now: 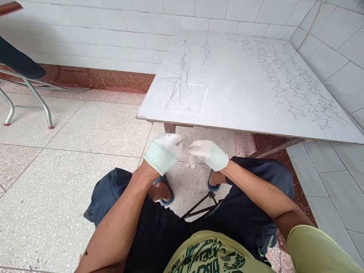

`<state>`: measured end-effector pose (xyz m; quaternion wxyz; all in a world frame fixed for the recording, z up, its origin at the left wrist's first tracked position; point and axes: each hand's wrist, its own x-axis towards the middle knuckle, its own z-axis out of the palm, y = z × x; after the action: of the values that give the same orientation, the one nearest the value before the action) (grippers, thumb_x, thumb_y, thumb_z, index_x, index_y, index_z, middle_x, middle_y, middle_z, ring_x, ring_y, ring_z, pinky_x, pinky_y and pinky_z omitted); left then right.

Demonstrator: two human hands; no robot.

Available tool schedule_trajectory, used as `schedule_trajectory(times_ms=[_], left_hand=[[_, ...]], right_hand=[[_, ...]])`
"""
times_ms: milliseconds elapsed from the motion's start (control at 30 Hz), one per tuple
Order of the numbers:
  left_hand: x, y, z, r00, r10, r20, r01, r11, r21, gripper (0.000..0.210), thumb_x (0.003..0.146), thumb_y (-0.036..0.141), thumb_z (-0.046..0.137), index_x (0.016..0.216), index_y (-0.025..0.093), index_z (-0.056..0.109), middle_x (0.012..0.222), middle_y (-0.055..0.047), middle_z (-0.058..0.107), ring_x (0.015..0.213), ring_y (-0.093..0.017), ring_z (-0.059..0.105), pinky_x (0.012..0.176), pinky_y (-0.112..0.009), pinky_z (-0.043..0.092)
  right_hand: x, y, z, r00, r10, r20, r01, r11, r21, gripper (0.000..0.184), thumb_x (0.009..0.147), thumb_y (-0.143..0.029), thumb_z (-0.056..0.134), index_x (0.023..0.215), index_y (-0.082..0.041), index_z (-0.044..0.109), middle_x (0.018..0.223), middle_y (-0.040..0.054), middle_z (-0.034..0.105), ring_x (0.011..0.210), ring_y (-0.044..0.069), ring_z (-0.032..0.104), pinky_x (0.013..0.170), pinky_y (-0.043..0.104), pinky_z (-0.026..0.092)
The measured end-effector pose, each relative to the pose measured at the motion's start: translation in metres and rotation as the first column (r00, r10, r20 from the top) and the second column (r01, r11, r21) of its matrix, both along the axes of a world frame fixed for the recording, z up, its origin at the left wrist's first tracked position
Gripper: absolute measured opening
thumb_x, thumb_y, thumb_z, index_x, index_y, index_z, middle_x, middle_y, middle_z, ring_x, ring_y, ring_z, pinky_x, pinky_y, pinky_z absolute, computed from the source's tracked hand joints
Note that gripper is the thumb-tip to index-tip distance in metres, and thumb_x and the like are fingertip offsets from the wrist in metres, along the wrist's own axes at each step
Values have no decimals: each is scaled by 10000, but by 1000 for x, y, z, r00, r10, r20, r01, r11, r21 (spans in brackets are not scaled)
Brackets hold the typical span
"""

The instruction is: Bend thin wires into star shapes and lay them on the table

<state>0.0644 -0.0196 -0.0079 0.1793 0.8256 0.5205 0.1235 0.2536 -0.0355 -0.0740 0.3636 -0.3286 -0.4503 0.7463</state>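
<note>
Both my hands wear white gloves with pale green cuffs and meet in front of the table edge, above my knees. My left hand [170,146] is closed in a pinch on a thin wire. Close beside it, my right hand [203,149] pinches the same wire, its fingers curled. Only a little of the wire [200,168] shows, hanging below the fingers; its shape is hard to make out. On the white table lie loose thin wires [180,77] at the left and many wire stars [295,91] at the right.
The white tabletop [233,94] stands against a tiled wall [136,22]. A dark metal stand [211,195] is between my feet. At the far left is a metal-legged stool [36,94] with another person's leg [19,60] by it.
</note>
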Motion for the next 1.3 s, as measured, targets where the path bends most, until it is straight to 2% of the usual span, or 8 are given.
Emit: schedule_trajectory(times_ms=[100, 267, 367, 533, 867, 1000, 1133, 1300], left_hand=[[0, 1, 1, 998, 30, -64, -30, 1000, 8, 368, 1031, 228, 457, 972, 234, 820, 928, -50, 808, 872, -237, 716, 852, -359, 541], [-7, 7, -4, 991, 130, -40, -128, 990, 55, 350, 1034, 285, 509, 1158, 295, 837, 1120, -35, 849, 1081, -290, 761, 966, -390, 555], [-10, 8, -5, 989, 138, -61, -133, 988, 82, 356, 1032, 301, 512, 1168, 319, 841, 1128, -35, 848, 1101, -303, 766, 974, -404, 562], [-10, 6, -4, 980, 133, -148, -114, 985, 133, 376, 1022, 298, 481, 1097, 267, 848, 1036, -71, 837, 1025, -323, 770, 907, -425, 569], [-5, 4, -1, 972, 78, -224, -46, 989, 142, 437, 1013, 248, 421, 1105, 238, 847, 973, -110, 825, 959, -311, 758, 876, -405, 553], [-4, 6, -4, 982, 126, -144, -110, 987, 118, 411, 1025, 274, 450, 1140, 243, 843, 1046, -96, 837, 998, -305, 759, 920, -401, 555], [-14, 15, -12, 979, 202, 33, -204, 976, 69, 377, 1024, 310, 488, 1175, 241, 826, 1107, -63, 840, 1039, -278, 745, 963, -379, 537], [-29, 26, -15, 970, 166, 180, -155, 985, -73, 297, 970, 292, 525, 833, 218, 777, 732, -21, 747, 743, -221, 665, 747, -322, 499]], right_hand=[[5, 1, 3, 1000, 17, -10, -17, 999, 30, 265, 867, -403, 809, 898, -177, 674, 591, -15, 703, 543, 160, 651, 723, 347, 616], [16, 6, 5, 975, 205, 87, -205, 979, -8, 371, 920, -485, 778, 1036, -135, 741, 554, -18, 684, 556, 178, 691, 628, 299, 581], [17, 4, 11, 960, 186, 210, -195, 981, 22, 343, 948, -464, 750, 1015, -128, 748, 519, -24, 661, 552, 178, 704, 576, 262, 524], [11, -1, 17, 940, 103, 326, -134, 988, 75, 389, 960, -525, 732, 836, -158, 719, 499, -23, 642, 594, 177, 722, 710, 293, 573], [2, -2, -14, 999, 22, 33, -21, 999, -37, 450, 900, -507, 792, 1126, -120, 748, 453, -87, 555, 417, 136, 515, 596, 324, 608], [2, 0, -18, 999, 22, 31, -21, 999, -39, 444, 915, -514, 781, 1114, -119, 741, 457, -84, 565, 416, 136, 525, 604, 330, 626], [10, 2, -6, 989, 114, 90, -112, 993, -21, 442, 921, -547, 785, 1050, -124, 762, 498, -49, 630, 458, 147, 603, 637, 327, 636], [19, 1, 6, 989, 132, 66, -134, 990, 30, 426, 900, -501, 817, 1085, -119, 778, 468, -50, 628, 471, 171, 646, 615, 327, 614]])
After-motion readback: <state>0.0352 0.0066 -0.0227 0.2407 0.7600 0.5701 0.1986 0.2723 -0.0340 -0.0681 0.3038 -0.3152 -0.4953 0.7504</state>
